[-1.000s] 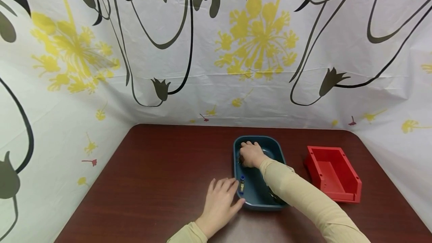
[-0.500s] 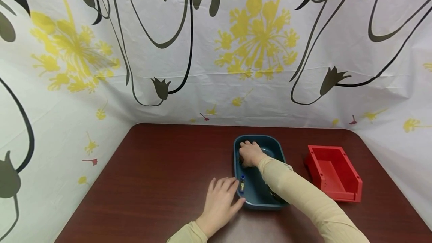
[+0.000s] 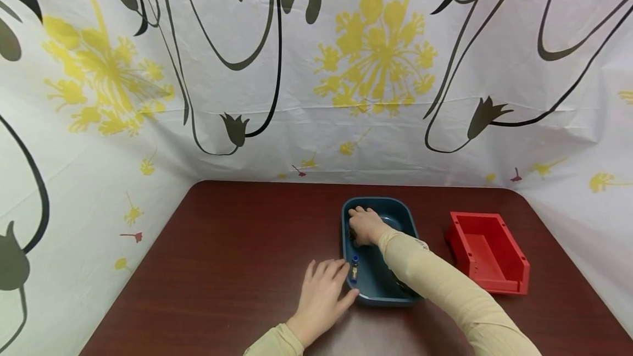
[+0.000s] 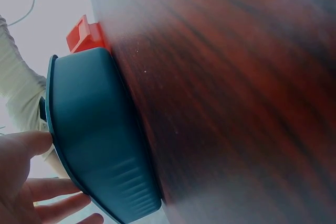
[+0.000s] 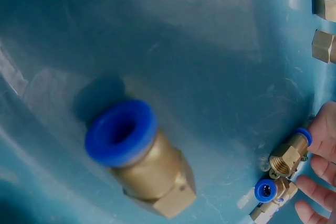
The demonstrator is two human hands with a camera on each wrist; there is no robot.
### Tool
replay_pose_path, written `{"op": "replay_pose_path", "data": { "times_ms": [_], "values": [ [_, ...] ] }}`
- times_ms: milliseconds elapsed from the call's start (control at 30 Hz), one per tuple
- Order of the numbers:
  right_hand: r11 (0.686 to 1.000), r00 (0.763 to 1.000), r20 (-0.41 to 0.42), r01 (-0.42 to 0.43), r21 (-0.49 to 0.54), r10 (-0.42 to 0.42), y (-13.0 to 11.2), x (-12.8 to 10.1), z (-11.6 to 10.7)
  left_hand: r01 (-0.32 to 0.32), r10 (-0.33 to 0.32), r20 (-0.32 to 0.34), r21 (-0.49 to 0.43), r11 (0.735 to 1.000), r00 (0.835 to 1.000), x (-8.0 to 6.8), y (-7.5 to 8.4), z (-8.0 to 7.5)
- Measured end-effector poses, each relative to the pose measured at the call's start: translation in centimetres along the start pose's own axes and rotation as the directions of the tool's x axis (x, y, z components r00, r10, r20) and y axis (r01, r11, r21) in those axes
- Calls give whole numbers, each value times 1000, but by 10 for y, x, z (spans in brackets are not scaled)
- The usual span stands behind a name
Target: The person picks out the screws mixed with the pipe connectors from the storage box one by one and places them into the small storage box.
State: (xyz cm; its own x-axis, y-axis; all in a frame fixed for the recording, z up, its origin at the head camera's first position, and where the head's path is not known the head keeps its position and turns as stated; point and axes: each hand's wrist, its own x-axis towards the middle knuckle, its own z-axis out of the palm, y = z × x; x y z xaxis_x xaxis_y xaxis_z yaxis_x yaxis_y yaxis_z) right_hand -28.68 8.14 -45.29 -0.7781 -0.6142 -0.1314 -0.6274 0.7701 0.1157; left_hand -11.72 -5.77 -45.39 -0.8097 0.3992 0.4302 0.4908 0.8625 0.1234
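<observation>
Brass fittings with blue collars (image 5: 281, 174) are being fingered by the right hand (image 3: 365, 225) at the far left corner of the blue tub (image 3: 401, 218); whether the fingers are closed round one cannot be told, as only the fingertips (image 5: 325, 135) are seen against the pieces in the wrist view. A larger brass fitting (image 5: 137, 156) with a blue ring is seen lying loose on the tub's floor, well apart from that cluster, and two more brass pieces (image 5: 323, 45) are glimpsed further off in the tub. Another small fitting (image 3: 354, 269) is seen standing inside the tub's left wall, near the front. Against that same wall, from the outside, the left hand (image 3: 323, 295) is laid flat on the table (image 3: 237, 257), fingers straight and relaxed, thumb touching the tub's front corner. The right forearm's beige sleeve (image 3: 435, 284) is stretched across the tub's front right part, hiding what lies beneath. A red bin (image 3: 487, 251) is set just to the right of the tub, apart from it.
</observation>
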Motion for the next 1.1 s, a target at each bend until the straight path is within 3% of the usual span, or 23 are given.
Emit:
{"op": "replay_pose_path", "data": {
  "times_ms": [400, 733, 1100],
  "values": [
    [998, 997, -51, 55, 22, -54, 6, -4, -8, 0, 0, -1, -2, 1000, 1000, 0, 1, 0],
    [992, 988, -111, 114, 57, -107, 9, -16, -32, 7, -8, 23, 2, 1000, 1000, -1, 1, 0],
    [985, 972, -183, 164, 58, -151, 18, -32, -53, 5, -5, 2, 10, 1000, 1000, 0, 3, 1]
  ]
}}
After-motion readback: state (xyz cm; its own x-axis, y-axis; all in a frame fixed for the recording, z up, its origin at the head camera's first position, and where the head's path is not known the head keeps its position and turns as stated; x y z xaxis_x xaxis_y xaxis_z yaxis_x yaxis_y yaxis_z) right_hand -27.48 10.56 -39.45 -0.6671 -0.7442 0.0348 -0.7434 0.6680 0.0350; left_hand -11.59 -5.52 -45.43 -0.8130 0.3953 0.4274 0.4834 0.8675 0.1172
